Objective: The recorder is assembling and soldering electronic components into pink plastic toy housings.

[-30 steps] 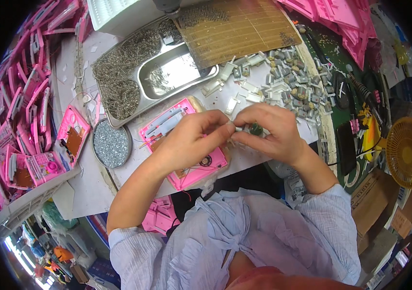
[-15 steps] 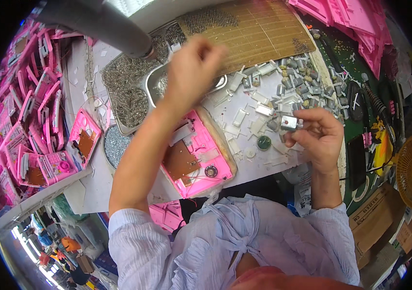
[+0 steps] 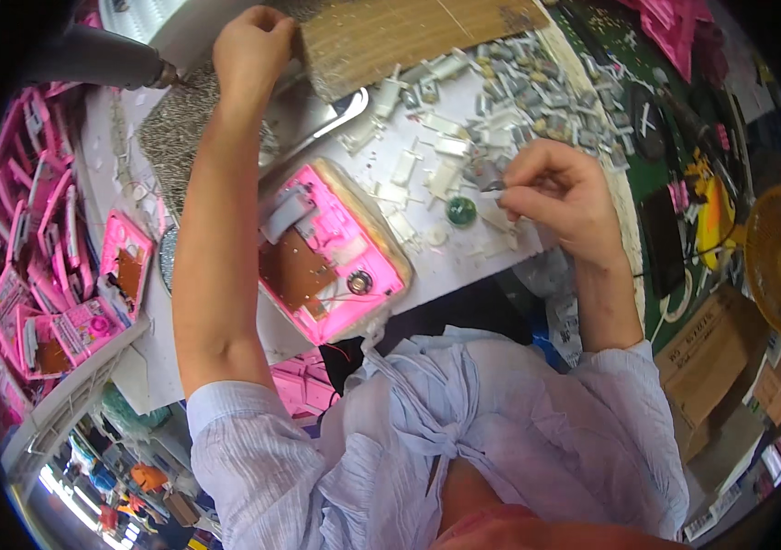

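Observation:
My left hand [image 3: 253, 53] is at the far left of the table, over the metal tray of small screws [image 3: 166, 137]. Its fingertips are pinched together, and what they hold, if anything, is too small to make out. Beside it hangs a dark power screwdriver [image 3: 102, 60], tip toward the screws. My right hand [image 3: 560, 192] pinches a small grey metal-cased part [image 3: 485, 174], partly blurred, above loose white plastic pieces [image 3: 443, 179]. Between my arms lies an opened pink plastic casing [image 3: 340, 307] with a brown circuit board [image 3: 294, 270] and a round dark component [image 3: 359, 281].
Pink casings [image 3: 42, 229] are stacked at the left. Several grey cylindrical parts [image 3: 519, 82] are heaped beyond my right hand, near a brown board [image 3: 409, 37]. A small round green object [image 3: 460, 212] lies near the white pieces. An amber fan-like basket [image 3: 780, 261] stands far right.
My left hand has moved farther away and to the left over the screws. The power screwdriver has shifted left. My right hand keeps its part; the view has turned slightly.

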The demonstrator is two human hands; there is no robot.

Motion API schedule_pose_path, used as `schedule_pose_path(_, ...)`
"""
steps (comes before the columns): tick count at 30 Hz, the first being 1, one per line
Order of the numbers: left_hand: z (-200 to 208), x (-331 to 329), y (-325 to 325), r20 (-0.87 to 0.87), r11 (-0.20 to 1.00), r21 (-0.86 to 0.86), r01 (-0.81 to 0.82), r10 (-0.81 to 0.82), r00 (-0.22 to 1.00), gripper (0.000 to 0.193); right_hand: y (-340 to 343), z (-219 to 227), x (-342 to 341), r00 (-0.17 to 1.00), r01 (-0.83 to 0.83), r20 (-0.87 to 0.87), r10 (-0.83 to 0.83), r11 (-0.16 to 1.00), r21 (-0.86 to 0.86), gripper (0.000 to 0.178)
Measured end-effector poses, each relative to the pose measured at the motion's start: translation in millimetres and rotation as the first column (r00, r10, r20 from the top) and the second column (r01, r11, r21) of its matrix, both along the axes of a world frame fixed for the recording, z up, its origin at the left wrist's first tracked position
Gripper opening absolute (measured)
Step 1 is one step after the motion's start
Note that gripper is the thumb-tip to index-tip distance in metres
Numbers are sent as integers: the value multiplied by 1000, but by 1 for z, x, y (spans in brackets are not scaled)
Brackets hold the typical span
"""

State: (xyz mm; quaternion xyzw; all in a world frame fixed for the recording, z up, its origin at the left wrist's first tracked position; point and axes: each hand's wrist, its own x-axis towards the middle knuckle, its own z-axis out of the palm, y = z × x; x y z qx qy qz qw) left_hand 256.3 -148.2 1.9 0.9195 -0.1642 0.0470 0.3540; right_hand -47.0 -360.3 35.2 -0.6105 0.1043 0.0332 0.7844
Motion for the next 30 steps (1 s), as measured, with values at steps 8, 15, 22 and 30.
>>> schedule_pose_path(8,40,-131,14,170,969,-19,248,-242,955,14,9,-14,-11,976,-134,23,216,685,-716,41)
schedule_pose_path(15,18,-88,47,52,994,8,108,-108,993,19,19,-6,-3,985,-76,57,163,707,-703,36)
schedule_pose_path(22,10,-55,50,-15,999,17,48,-48,999,21,16,-7,0,992,-60,45,121,740,-670,40)
schedule_pose_path(30,-5,-1,31,156,987,143,78,-100,983,20,14,-12,5,982,-50,110,156,766,-641,41)
